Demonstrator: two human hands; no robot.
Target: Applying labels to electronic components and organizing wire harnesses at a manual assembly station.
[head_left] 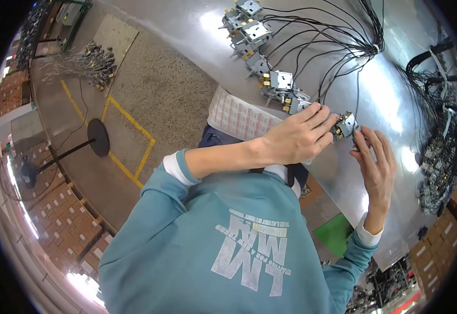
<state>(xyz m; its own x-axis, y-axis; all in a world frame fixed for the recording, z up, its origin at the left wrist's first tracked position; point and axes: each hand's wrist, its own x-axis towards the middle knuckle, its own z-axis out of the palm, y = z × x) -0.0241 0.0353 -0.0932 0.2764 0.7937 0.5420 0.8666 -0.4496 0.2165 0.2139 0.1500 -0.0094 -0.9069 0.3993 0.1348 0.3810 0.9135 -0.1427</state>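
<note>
A small boxy metal switch unit [346, 124] with yellow terminals sits between my hands, near the table's front edge. My left hand [301, 137] reaches over from the left, its fingers bent and closed on the unit's left side. At the unit's right end, my right hand [376, 159] pinches with thumb and forefinger; the exact contact is partly hidden. Beside my left fingertips lies another such unit [297, 102], partly covered by the hand. More alike units, including one switch unit [280, 80], form a row running to the far left, with thin black leads [312, 35] attached.
The leads gather into a bundle [375, 49] on the shiny metal table [396, 99]. A sheet of printed labels [244, 118] lies at the front edge under my left forearm. Piled units [437, 167] stand at right. A round-based stand [98, 137] is on the floor at left.
</note>
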